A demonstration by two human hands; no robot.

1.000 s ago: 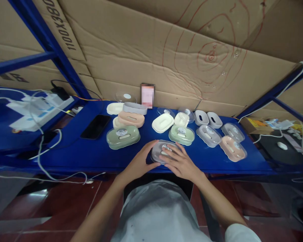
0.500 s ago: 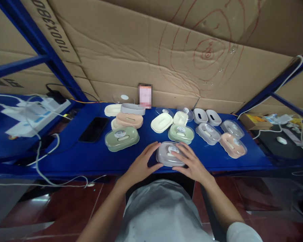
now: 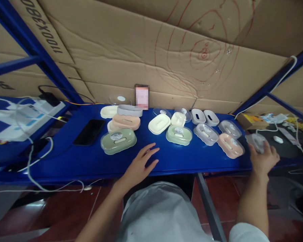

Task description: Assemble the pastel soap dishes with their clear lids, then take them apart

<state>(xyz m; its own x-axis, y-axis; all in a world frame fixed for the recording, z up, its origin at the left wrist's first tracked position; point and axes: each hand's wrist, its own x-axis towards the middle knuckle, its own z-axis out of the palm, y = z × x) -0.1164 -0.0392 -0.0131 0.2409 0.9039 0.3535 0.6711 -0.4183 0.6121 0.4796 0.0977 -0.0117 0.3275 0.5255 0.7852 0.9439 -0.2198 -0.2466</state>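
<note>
Cardboard [image 3: 111, 50] marked with red rings backs a blue table [image 3: 176, 161]. Around its right end is a pale box [image 3: 255, 140] with a clear cover, gripped by the right hand [image 3: 264, 158] with the fingers over it; whether it touches anything underneath, I cannot tell. Just left of it lies a peach box [image 3: 231, 148], also covered, with a grey covered box [image 3: 229, 129] behind. Further left come another grey covered box [image 3: 206, 134] and, behind that, two grey shells [image 3: 210, 118] with dark slots. Near the table's front edge, the left hand [image 3: 138, 164] is open and empty, fingers spread, between two green covered boxes [image 3: 179, 137]. Behind these lie cream pieces [image 3: 159, 123]. A black phone [image 3: 88, 132] lies flat at far left, near white power strips [image 3: 40, 114].
</note>
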